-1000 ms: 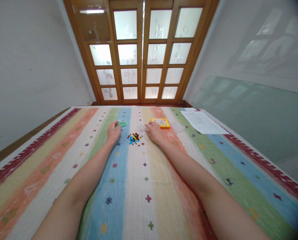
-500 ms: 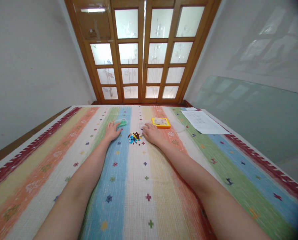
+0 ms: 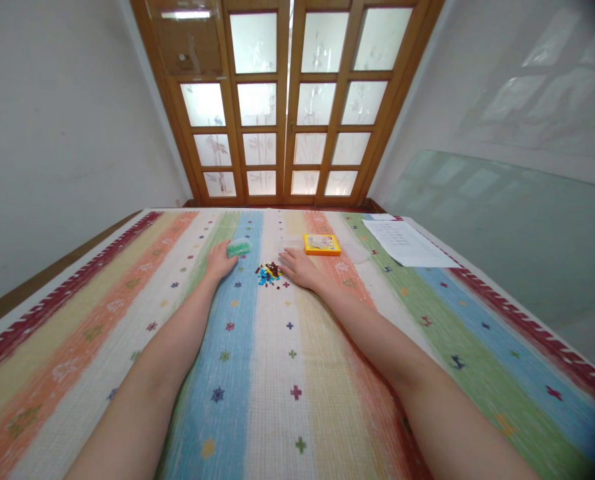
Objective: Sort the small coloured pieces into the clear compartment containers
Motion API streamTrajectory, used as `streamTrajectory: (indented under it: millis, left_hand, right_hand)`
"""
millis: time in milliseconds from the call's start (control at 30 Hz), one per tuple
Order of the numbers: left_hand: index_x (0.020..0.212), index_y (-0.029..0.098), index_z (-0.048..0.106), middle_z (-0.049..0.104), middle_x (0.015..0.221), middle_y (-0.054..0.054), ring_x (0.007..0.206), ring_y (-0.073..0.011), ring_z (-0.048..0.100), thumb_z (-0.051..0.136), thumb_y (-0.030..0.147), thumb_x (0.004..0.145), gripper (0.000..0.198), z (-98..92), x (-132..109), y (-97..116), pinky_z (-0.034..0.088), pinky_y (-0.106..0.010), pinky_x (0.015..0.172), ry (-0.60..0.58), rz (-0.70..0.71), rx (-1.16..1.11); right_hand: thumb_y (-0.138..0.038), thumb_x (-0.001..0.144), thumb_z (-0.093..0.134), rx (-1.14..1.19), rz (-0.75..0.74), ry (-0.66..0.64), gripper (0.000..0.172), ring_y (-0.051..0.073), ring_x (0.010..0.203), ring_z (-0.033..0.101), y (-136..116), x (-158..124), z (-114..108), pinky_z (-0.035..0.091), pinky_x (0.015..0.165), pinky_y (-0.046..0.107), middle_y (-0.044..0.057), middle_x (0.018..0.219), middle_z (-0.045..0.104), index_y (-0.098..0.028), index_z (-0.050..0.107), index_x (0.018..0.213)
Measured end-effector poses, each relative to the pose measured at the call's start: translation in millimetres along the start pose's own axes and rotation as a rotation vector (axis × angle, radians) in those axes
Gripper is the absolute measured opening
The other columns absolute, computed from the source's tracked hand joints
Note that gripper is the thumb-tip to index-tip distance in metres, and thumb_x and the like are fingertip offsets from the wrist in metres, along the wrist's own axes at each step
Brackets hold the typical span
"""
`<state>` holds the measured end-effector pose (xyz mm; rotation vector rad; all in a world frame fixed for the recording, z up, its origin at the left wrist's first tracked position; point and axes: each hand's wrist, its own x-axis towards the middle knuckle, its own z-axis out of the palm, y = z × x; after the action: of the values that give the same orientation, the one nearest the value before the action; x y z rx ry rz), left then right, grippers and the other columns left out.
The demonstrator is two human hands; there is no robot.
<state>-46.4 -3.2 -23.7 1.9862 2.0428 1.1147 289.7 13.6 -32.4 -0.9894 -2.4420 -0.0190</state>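
Left hand grasps green container; right hand, unclenched, beside bricks (box print illegible).

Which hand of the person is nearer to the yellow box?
Right. The right hand is just to the near left of the yellow box; the left hand is farther left, beyond the pile of small pieces.
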Motion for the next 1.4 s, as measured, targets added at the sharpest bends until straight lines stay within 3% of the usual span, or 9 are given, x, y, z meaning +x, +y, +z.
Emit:
streamTrajectory:
  millis: [200, 367, 500, 600, 933, 1133, 1233, 1400]
  left_hand:
    - [0.127, 0.016, 0.063, 0.065, 0.123, -0.015, 0.116, -0.0291, 0.062, 0.078, 0.035, 0.084, 0.049, 0.1, -8, 19, 0.045, -0.046, 0.111, 0.018, 0.082, -0.107]
    - [0.126, 0.025, 0.065, 0.060, 0.122, -0.009, 0.116, -0.0264, 0.060, 0.073, 0.035, 0.089, 0.040, -3.6, -26, 63, 0.047, -0.042, 0.110, 0.104, 0.237, -0.208]
    - [0.129, 0.026, 0.063, 0.058, 0.125, -0.010, 0.120, -0.0284, 0.059, 0.075, 0.036, 0.087, 0.044, -1.2, -44, 99, 0.048, -0.043, 0.109, 0.035, 0.372, -0.215]
    - [0.127, 0.026, 0.063, 0.058, 0.123, -0.009, 0.117, -0.0282, 0.059, 0.075, 0.033, 0.087, 0.043, 2.6, -53, 114, 0.048, -0.042, 0.107, 0.033, 0.365, -0.255]
    - [0.123, 0.025, 0.063, 0.058, 0.111, -0.007, 0.100, -0.0237, 0.060, 0.075, 0.034, 0.085, 0.041, 4.2, -55, 120, 0.053, -0.040, 0.097, 0.077, 0.287, -0.341]
    - [0.130, 0.026, 0.058, 0.058, 0.120, -0.008, 0.108, -0.0225, 0.060, 0.075, 0.029, 0.083, 0.050, 6.6, -56, 121, 0.059, -0.034, 0.087, 0.042, 0.251, -0.484]
    - [0.135, 0.027, 0.055, 0.061, 0.124, -0.009, 0.115, -0.0239, 0.062, 0.076, 0.027, 0.080, 0.059, 7.0, -58, 122, 0.060, -0.036, 0.090, -0.022, 0.258, -0.536]
    - [0.138, 0.028, 0.054, 0.062, 0.135, -0.011, 0.123, -0.0244, 0.064, 0.070, 0.024, 0.083, 0.057, 9.3, -57, 119, 0.058, -0.041, 0.101, -0.092, 0.237, -0.614]
  right_hand:
    - [-0.037, 0.106, 0.057, 0.012, 0.021, 0.018, 0.041, 0.027, 0.139, 0.055, 3, 0, 1, 0.045, 0.117, 0.047, 0.018, 0.150, 0.058, -0.017, 0.064, 0.141]
    - [-0.034, 0.107, 0.055, 0.079, -0.022, 0.116, 0.039, 0.026, 0.131, 0.060, -10, 3, -16, 0.049, 0.113, 0.046, 0.014, 0.139, 0.067, -0.020, 0.064, 0.143]
    - [-0.034, 0.107, 0.055, 0.087, -0.076, 0.182, 0.042, 0.027, 0.126, 0.062, -22, 2, -29, 0.050, 0.109, 0.046, 0.014, 0.137, 0.068, -0.020, 0.060, 0.146]
    - [-0.032, 0.106, 0.054, 0.075, -0.151, 0.167, 0.038, 0.027, 0.122, 0.064, -27, 2, -33, 0.050, 0.106, 0.044, 0.014, 0.134, 0.069, -0.019, 0.063, 0.141]
    - [-0.021, 0.103, 0.050, -0.073, -0.120, 0.144, 0.028, 0.025, 0.096, 0.068, -42, 2, -30, 0.050, 0.087, 0.035, 0.013, 0.108, 0.075, -0.014, 0.068, 0.124]
    - [-0.018, 0.101, 0.049, -0.166, 0.002, 0.141, 0.024, 0.024, 0.084, 0.065, -47, 6, -26, 0.046, 0.077, 0.032, 0.012, 0.094, 0.073, -0.014, 0.070, 0.111]
    - [-0.016, 0.100, 0.046, -0.181, 0.102, 0.196, 0.026, 0.024, 0.079, 0.065, -39, 7, -30, 0.045, 0.072, 0.032, 0.013, 0.089, 0.073, -0.013, 0.070, 0.109]
    - [-0.017, 0.102, 0.043, -0.150, 0.091, 0.265, 0.029, 0.023, 0.079, 0.066, -30, 5, -31, 0.046, 0.072, 0.030, 0.011, 0.089, 0.074, -0.014, 0.070, 0.110]
